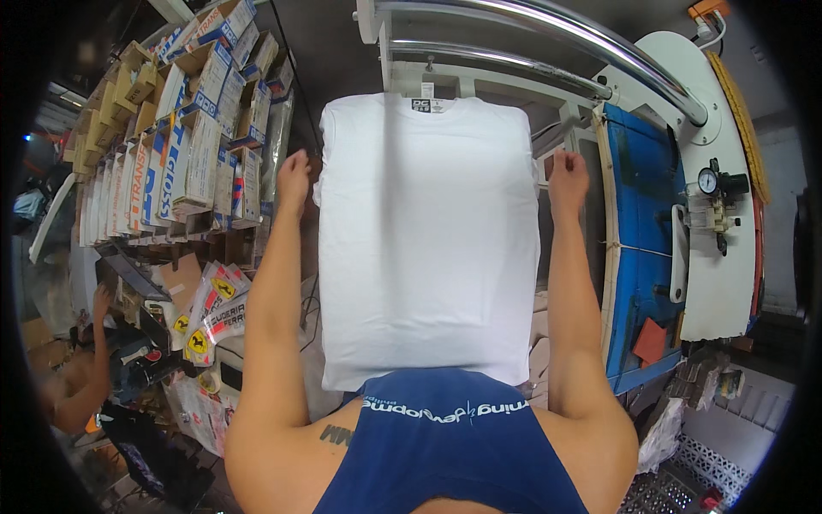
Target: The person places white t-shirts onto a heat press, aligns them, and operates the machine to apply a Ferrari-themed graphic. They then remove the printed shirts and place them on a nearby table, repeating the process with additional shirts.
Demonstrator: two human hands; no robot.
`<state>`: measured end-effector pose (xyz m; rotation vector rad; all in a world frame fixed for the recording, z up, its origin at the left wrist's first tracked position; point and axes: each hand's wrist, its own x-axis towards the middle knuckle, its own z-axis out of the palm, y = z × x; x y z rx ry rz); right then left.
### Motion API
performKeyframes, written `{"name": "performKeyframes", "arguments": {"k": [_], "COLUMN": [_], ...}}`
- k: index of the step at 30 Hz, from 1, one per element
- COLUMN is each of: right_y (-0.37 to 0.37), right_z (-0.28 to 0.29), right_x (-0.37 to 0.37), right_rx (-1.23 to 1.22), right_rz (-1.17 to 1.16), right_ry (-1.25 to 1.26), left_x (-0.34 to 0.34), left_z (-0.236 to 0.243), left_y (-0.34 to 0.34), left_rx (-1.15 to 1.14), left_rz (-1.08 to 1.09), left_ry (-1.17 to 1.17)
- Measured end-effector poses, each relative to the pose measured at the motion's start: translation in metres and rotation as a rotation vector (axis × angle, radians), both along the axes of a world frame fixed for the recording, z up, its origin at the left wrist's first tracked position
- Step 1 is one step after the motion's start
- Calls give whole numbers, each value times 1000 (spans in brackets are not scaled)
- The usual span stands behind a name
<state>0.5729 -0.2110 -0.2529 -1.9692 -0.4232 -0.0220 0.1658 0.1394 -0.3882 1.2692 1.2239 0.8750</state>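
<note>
A white T-shirt (428, 240) was found laid flat and smooth over a platen at the centre of the frame, collar toward the top. The left hand (294, 176) was set at the shirt's left edge and the right hand (568, 176) at its right edge, fingers curled on the cloth at the shoulders. The garment appeared already drawn on and squared; only a final tug seemed left. Stacked cartons (184, 128) were noted at upper left, a pressure gauge (707, 181) at right.
</note>
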Motion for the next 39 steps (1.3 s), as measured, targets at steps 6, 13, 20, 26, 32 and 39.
{"name": "performKeyframes", "arguments": {"k": [6, 13, 20, 26, 32, 39], "right_y": [-72, -103, -106, -118, -106, -179], "right_z": [218, 290, 303, 287, 236, 103], "right_x": [-190, -312, -419, -439, -397, -367], "right_rx": [908, 1445, 1352, 1385, 236, -418], "right_rz": [1014, 1835, 1888, 2034, 2585, 2019], "right_ry": [-281, 341, 824, 891, 570, 736], "left_x": [-140, -250, -291, -322, -374, -470], "left_z": [-4, -34, -18, -14, 17, 71], "left_y": [-135, -291, -383, -392, -311, -183], "left_rx": [-118, -339, -18, -179, 107, 584], "left_rz": [-80, 123, 120, 227, 320, 440], "left_ry": [133, 151, 248, 328, 692, 1527]}}
